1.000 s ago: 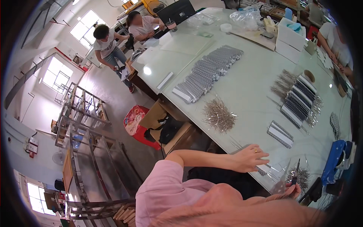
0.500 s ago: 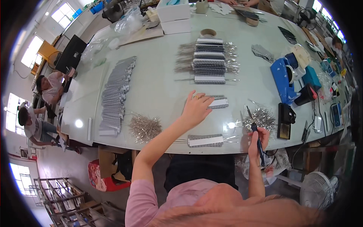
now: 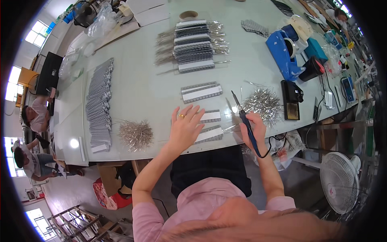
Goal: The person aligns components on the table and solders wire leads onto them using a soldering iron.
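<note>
My left hand (image 3: 184,127) lies with fingers stretched over the left ends of two grey-and-white segmented strips near the table's front edge. The farther strip (image 3: 211,116) shows past its fingertips. The nearer strip (image 3: 210,134) has thin wires out of its right end. In my right hand (image 3: 255,130) is a soldering iron (image 3: 246,121) with a dark blue handle, its tip pointing away from me above the table. Beyond my left hand lie overlapping strips (image 3: 201,92). Bundles of silvery wire leads lie at the right (image 3: 264,105) and the left (image 3: 136,135).
Stacked strips with wires (image 3: 193,46) lie farther back, and a long row of grey strips (image 3: 98,105) at left. On the right stand a blue tape dispenser (image 3: 282,54), a black soldering stand (image 3: 291,101) and a dark cup (image 3: 312,68). A white fan (image 3: 339,182) stands below the table's right side.
My left hand has come nearer the table's front edge, and one strip now lies close to the nearest one. The soldering iron has moved toward the strips. The whole view has shifted.
</note>
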{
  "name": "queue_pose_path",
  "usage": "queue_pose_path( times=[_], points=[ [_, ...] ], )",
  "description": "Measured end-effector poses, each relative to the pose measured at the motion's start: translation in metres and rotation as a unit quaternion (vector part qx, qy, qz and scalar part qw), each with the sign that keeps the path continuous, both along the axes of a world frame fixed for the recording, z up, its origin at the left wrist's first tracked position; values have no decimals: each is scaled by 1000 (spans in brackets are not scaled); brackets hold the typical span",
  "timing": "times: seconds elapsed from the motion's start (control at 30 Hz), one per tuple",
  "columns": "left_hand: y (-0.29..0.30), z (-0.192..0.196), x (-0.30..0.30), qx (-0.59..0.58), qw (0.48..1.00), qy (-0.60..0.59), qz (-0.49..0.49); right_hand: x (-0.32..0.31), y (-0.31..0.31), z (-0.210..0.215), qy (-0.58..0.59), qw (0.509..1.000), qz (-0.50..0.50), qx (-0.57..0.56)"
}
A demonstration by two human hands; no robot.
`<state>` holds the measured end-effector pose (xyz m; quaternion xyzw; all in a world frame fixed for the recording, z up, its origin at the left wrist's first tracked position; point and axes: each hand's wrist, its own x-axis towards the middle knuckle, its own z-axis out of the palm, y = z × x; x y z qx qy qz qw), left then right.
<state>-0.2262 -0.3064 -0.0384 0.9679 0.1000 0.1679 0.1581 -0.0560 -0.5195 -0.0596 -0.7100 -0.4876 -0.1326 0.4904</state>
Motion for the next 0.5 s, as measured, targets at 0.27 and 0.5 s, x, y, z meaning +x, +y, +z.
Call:
queue_pose_path(
  times=[0.27,0.5],
  points=[
    [-34,-4,-5,-8,999,41,2,-11,-35,15,400,917,-16,1],
    [-38,-6,-5,-14,999,41,3,-14,-35,15,413,910,-3,-47]
  ],
)
